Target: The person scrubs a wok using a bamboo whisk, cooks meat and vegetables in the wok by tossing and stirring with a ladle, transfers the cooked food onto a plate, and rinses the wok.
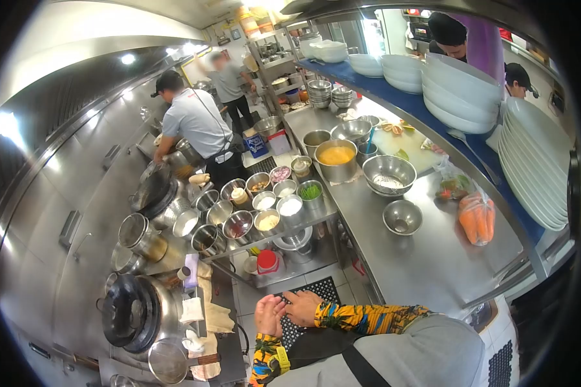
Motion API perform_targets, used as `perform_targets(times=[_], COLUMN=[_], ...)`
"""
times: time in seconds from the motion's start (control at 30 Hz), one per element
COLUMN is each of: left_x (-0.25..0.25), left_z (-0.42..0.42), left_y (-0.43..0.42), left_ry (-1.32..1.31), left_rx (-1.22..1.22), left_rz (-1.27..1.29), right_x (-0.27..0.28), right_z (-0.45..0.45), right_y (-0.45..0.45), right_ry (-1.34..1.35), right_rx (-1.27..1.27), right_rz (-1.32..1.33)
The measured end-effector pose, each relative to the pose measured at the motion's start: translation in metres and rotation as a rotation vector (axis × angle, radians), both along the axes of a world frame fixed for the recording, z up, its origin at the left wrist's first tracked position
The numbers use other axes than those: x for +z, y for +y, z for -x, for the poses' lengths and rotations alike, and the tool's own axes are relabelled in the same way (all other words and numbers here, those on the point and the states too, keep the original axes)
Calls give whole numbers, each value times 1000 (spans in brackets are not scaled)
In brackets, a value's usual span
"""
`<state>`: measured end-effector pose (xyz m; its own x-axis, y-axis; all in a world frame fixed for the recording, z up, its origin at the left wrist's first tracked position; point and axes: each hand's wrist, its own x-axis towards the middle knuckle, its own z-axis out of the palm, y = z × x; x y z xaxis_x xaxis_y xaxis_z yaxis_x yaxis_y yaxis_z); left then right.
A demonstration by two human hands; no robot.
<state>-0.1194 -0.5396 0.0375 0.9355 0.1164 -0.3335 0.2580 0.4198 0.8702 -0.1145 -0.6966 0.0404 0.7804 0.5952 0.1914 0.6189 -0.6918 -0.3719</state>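
Note:
My left hand (pixel 268 316) is raised in front of my apron with its palm partly turned up and its fingers loosely bent. Beside it, my right hand (pixel 304 308) has its fingers stretched toward the left one; the two hands meet or overlap at the fingertips. I see nothing held in either. Patterned orange and black sleeves cover both forearms, and a yellow watch (pixel 282 359) sits on the left wrist. Below the hands lies a black perforated floor mat (pixel 326 291).
Steel ingredient containers (pixel 268 220) stand on a counter ahead. To the left is a stove with a black wok (pixel 126 313). The right-hand steel counter (pixel 394 271) carries bowls (pixel 403 217) and bagged carrots (pixel 476 219), under a shelf of white plates (pixel 529 155). A co-worker (pixel 197 122) works ahead.

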Motion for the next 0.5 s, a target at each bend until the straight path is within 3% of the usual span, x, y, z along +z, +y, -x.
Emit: perform_targets(times=[0.1, 0.13, 0.27, 0.37, 0.4, 0.47, 0.5], left_x=[-14, -36, 22, -2, 26, 26, 25], left_z=[-6, -13, 2, 3, 13, 13, 13], left_y=[-14, -10, -31, -22, -34, -42, -45], left_ry=[-124, -203, -251, -473, -549, -563, -718], left_rx=[-102, -143, -374, -582, -565, -556, -521], left_rz=[-143, -428, -1136, -998, -923, -984, -1123], right_x=[-3, 3, 34, 32, 37, 33, 26], right_z=[0, -4, -13, -16, -11, -12, -11], right_y=[1, -3, -31, -43, -49, -55, -56], right_ry=[7, 9, -14, 39, 27, 9, 6], right_rx=[-12, 62, 145, 289, 330, 384, 413], right_rz=[111, 258, 283, 111, -36, -243, -348])
